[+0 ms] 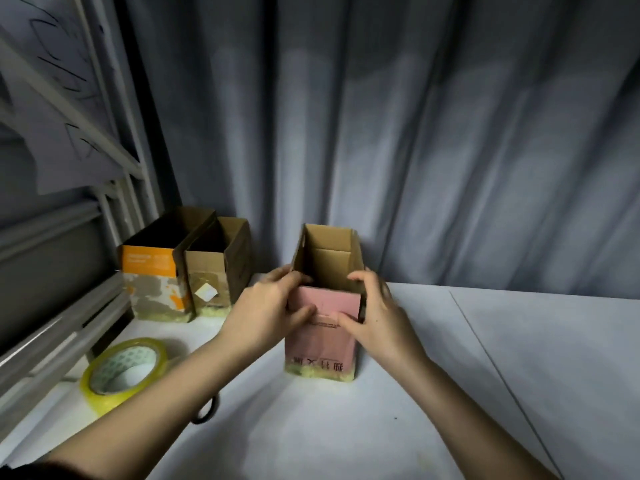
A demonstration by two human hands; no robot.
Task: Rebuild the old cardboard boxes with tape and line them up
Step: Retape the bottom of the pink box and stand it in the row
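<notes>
A small pink-fronted cardboard box [322, 348] stands upright in the middle of the white table, its top open and yellowish tape around its base. My left hand [268, 308] grips its left top corner, thumb on the pink front. My right hand [375, 311] grips the right top corner the same way. Two other open boxes stand side by side at the back left: an orange-banded box [152, 289] and a plain brown box [214, 278], both taped at the bottom. A roll of clear yellowish tape [121, 374] lies on the table at the left.
The white table [519, 358] has a seam running diagonally on its right side. A grey curtain [415, 133] hangs behind it. A metal bed frame [52, 306] borders the left edge. A dark ring-shaped handle [207, 415] shows partly under my left forearm.
</notes>
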